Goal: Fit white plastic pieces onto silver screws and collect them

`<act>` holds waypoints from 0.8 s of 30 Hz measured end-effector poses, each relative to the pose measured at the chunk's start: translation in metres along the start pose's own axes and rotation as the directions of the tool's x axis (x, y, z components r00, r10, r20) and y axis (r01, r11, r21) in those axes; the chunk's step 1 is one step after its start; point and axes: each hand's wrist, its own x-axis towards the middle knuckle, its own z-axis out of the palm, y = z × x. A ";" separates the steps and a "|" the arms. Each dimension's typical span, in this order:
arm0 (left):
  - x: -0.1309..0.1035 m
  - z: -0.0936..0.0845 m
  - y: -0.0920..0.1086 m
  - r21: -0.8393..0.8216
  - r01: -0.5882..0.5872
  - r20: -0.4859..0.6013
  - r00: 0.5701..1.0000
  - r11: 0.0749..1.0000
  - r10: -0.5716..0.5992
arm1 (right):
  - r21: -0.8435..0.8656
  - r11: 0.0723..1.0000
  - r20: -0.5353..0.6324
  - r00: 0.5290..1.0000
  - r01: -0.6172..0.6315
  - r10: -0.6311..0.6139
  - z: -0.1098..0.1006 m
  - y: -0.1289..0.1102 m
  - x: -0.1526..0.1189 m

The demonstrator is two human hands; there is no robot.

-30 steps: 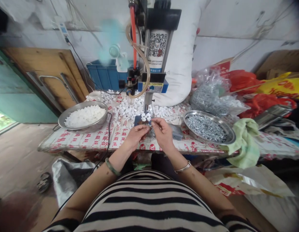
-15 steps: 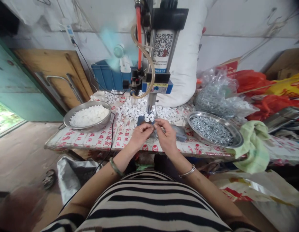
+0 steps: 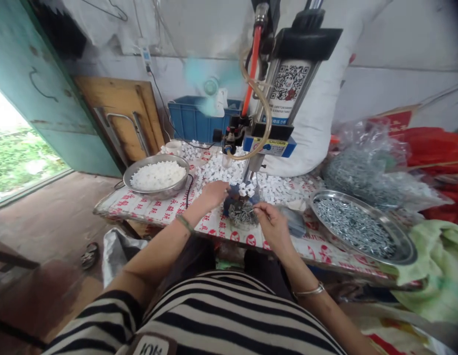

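My right hand pinches a small metal nail between thumb and fingertips, just right of a heap of nails at the table's front. My left hand is at the left side of the press base, its fingers drawn together; whatever they hold is too small to make out. Between the hands, several small white plastic pieces sit under the ram of a pneumatic press. More white pieces lie scattered behind and around the press.
On the left stands a metal bowl of white pieces. A steel dish of nails is at the right, beside a green cloth. Behind are a blue crate, a spinning fan and a clear bag of nails.
My hands were together in front of the press and have moved apart, the left one to the left, the right one to the nail heap's right side. The view has shifted leftward.
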 end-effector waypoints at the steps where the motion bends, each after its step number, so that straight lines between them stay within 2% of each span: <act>1: 0.010 -0.003 -0.009 0.187 0.034 0.018 0.999 0.982 -0.038 | -0.003 1.000 -0.003 1.000 -0.018 0.018 0.002 0.002 -0.001; 2: 0.017 -0.004 -0.017 0.302 0.039 0.046 0.997 0.953 -0.056 | -0.003 0.999 -0.004 0.999 -0.032 0.032 0.004 0.003 -0.002; 4: 0.027 -0.001 -0.031 0.375 0.015 0.075 0.996 0.927 -0.047 | 0.003 0.999 -0.008 0.999 -0.044 0.044 0.007 0.004 -0.004; 8: 0.027 0.009 -0.049 0.403 -0.070 0.066 0.997 0.912 0.048 | 0.017 0.998 -0.019 0.998 -0.056 0.056 0.008 0.001 -0.006; 10: 0.021 0.010 -0.051 0.352 -0.065 0.012 0.998 0.934 0.065 | 0.048 0.996 -0.020 0.997 -0.073 0.074 0.007 -0.001 -0.006; 12: 0.011 0.009 -0.045 0.206 -0.054 -0.068 0.995 0.977 0.069 | 0.111 0.990 -0.023 0.995 -0.090 0.093 0.007 -0.004 -0.004; 14: -0.003 0.009 -0.030 -0.027 -0.073 -0.128 0.989 0.997 0.069 | 0.174 0.981 -0.034 0.995 -0.087 0.094 0.008 -0.008 0.000; 16: -0.018 0.012 -0.012 -0.285 -0.119 -0.144 0.986 0.951 0.081 | 0.177 0.982 -0.041 0.997 -0.063 0.071 0.011 -0.013 0.005; 19: -0.037 0.020 0.012 -0.553 -0.149 -0.146 0.986 0.820 0.080 | 0.028 1.000 -0.031 0.999 -0.010 0.011 0.014 -0.020 0.009; 24: -0.046 0.025 0.025 -0.739 -0.116 -0.110 0.993 0.663 0.052 | -0.281 0.943 -0.002 0.983 0.177 -0.186 0.016 -0.024 0.003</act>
